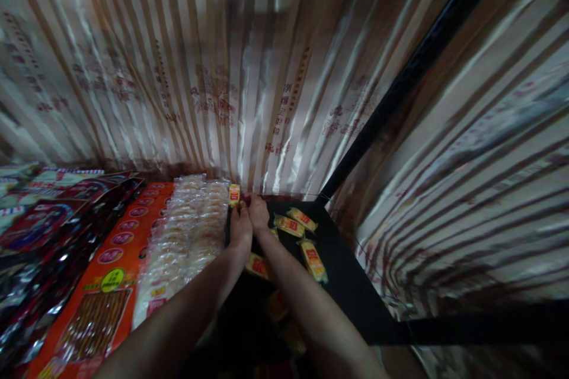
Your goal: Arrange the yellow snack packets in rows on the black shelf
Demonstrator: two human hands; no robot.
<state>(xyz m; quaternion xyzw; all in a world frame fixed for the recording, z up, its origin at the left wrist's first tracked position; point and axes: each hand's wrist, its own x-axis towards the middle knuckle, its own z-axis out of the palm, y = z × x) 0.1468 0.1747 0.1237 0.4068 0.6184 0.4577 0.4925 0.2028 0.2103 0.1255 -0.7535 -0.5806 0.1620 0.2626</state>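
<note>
Both my arms reach forward into a dark shelf corner. My left hand (240,228) pinches a small yellow-and-red snack packet (234,194) and holds it upright against the back wall. My right hand (258,212) is closed right beside it, fingertips touching the same packet or the left hand; I cannot tell which. Several more yellow packets (301,218) lie loose on the black shelf floor (351,284) to the right of my hands, and others show dimly under my forearms.
Rows of clear-wrapped round crackers (195,225) lie left of my hands. Beyond them lies an orange snack box (111,284), then dark red bags (40,231). Striped shiny paper (249,71) lines the back and right walls. A black frame bar (413,77) runs up the corner.
</note>
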